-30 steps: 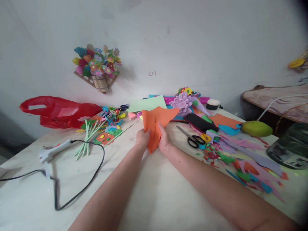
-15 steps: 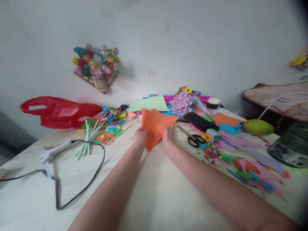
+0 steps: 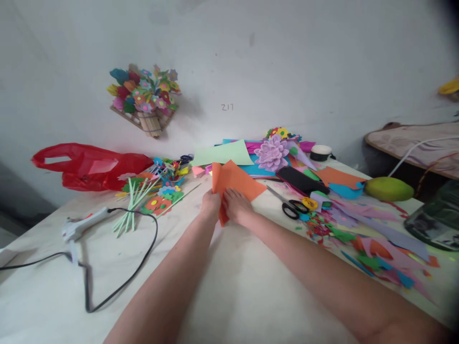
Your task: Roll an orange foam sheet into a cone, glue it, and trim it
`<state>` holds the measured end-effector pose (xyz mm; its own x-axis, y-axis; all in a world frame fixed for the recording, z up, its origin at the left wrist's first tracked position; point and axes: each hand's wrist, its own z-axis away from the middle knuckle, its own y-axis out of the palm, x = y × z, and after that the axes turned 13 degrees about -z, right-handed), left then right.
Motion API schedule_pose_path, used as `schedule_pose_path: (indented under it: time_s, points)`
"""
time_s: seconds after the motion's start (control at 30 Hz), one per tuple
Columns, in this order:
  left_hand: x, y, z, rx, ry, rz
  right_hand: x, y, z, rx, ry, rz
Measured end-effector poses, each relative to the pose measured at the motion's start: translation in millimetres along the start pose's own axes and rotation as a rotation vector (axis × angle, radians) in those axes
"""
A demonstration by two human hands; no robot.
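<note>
A sheet of orange craft paper (image 3: 238, 179) is partly folded over at its left side, in the middle of the table. My left hand (image 3: 211, 205) grips its folded left edge, fingers closed around it. Across the lower part of the sheet, my right hand (image 3: 236, 204) lies flat with its fingers stretched out, pointing toward the fold. Just right of the paper are black-handled scissors (image 3: 293, 208). Behind it lies a pale green sheet (image 3: 224, 154).
A white glue gun (image 3: 84, 224) with a looping black cord and pale green sticks (image 3: 132, 205) lie at left, near a red plastic bag (image 3: 93, 167). To the right are a dark phone (image 3: 301, 180), colourful scraps (image 3: 380, 253), a green fruit (image 3: 389, 188) and a large jar (image 3: 435, 220).
My right hand has moved left from the sheet's right edge onto its surface and now lies flat there. My left hand stays at the folded edge.
</note>
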<state>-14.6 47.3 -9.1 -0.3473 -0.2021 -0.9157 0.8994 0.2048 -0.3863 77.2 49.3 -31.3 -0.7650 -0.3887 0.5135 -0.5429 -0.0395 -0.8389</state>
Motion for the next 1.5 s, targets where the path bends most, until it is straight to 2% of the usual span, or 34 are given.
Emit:
schedule_pose_path:
  time_s: [0.3,0.6,0.87,1.07,1.3,1.5]
  points:
    - [2,2.7,0,0.006,0.134,0.105,2,-2,4,0.042,-0.025,0.119]
    - [3,5.5,3,0.005,0.241,-0.009,8,-5,5,0.069,-0.023,0.232]
    - [3,8.6,2,0.041,0.217,-0.139,7,-10,6,0.056,-0.078,0.232]
    - [-3,8.0,10,0.062,0.212,-0.199,9,-12,8,0.075,-0.075,0.228]
    - [1,14.0,6,0.056,0.27,-0.295,6,-10,10,0.102,-0.094,0.204]
    - [5,19.5,1,0.042,0.398,-0.479,-1,-7,9,0.078,-0.141,0.115]
